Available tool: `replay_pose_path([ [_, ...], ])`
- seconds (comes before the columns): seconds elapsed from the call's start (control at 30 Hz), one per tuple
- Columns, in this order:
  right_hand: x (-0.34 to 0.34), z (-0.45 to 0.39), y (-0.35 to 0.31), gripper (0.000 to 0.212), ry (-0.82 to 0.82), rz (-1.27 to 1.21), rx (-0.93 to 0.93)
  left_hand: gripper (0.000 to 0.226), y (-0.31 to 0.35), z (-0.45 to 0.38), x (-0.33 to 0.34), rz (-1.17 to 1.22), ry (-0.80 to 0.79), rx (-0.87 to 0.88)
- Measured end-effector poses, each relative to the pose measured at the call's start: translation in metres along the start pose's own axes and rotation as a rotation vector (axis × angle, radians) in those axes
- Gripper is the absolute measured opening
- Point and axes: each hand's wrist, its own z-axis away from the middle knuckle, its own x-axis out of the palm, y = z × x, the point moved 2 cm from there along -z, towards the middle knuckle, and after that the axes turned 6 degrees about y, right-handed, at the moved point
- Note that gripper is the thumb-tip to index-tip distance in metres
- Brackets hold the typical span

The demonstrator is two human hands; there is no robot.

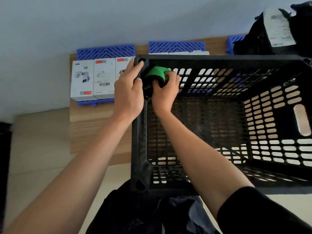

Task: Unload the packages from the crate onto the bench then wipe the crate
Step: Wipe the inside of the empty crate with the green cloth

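A black slotted crate (270, 115) stands on the wooden bench (94, 125) with nothing in it but my right hand. My left hand (129, 92) grips the crate's far left corner, fingers over the rim. My right hand (164, 92) is inside the crate and holds a green and black cloth (156, 74) pressed against that same inner corner. White boxed packages (94, 78) stand in a row on a blue plastic tray (105, 52) at the left. More white boxes (187, 52) show just behind the crate's far rim.
A second blue tray (176, 46) lies behind the crate by the pale wall. A black bag with a white shipping label (278, 26) sits at the far right on another blue tray (233, 41). Dark clothing (152, 213) fills the bottom. Pale floor lies at the left.
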Motion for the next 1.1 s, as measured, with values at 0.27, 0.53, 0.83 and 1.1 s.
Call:
replay_pose_path([
  [0.27,0.018,0.013,0.027,0.031,-0.126,0.230,0.023,0.050,0.000,0.001,0.000,0.026,0.003,-0.002],
  [0.53,0.033,0.026,0.044,0.025,-0.078,0.189,0.307,0.051,0.000,0.002,0.000,0.021,-0.020,-0.010],
  [0.83,0.038,0.019,0.079,0.042,-0.075,-0.100,1.036,0.052,0.002,0.000,0.000,-0.043,-0.036,-0.006],
  [1.1,0.012,0.000,0.047,0.013,-0.047,-0.140,0.809,0.053,-0.003,-0.003,0.003,-0.027,-0.076,-0.020],
])
